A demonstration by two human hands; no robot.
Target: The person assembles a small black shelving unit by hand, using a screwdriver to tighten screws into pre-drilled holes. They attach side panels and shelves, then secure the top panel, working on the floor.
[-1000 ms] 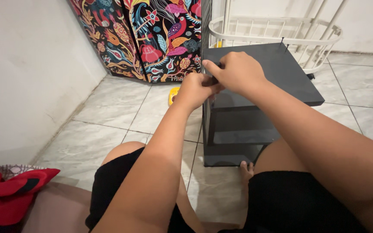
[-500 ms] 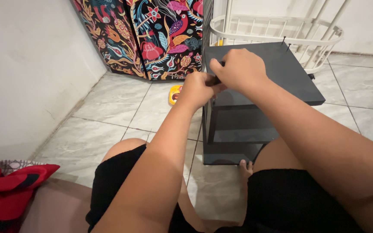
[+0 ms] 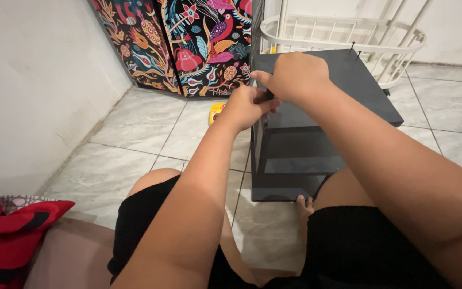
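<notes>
I sit on the floor with a dark grey shelf unit (image 3: 359, 91) between my legs. Both hands meet at the near left corner of its top panel. My left hand (image 3: 244, 107) is closed, fingers pinched on a small dark object (image 3: 267, 96) at the panel's edge. My right hand (image 3: 295, 77) lies curled over the same corner, its fingers closed on that object from above. What the object is stays mostly hidden by the hands. Two thin screws (image 3: 352, 47) stick up at the panel's far edge.
A white wire basket (image 3: 343, 27) stands behind the unit. A colourful patterned cloth (image 3: 188, 43) hangs at the back, and a small yellow thing (image 3: 216, 111) lies on the tiles beside the unit. Red fabric (image 3: 12, 230) lies at my left, near the white wall.
Both hands have stayed together at the panel's corner, with only small shifts of the fingers. The unit has not moved.
</notes>
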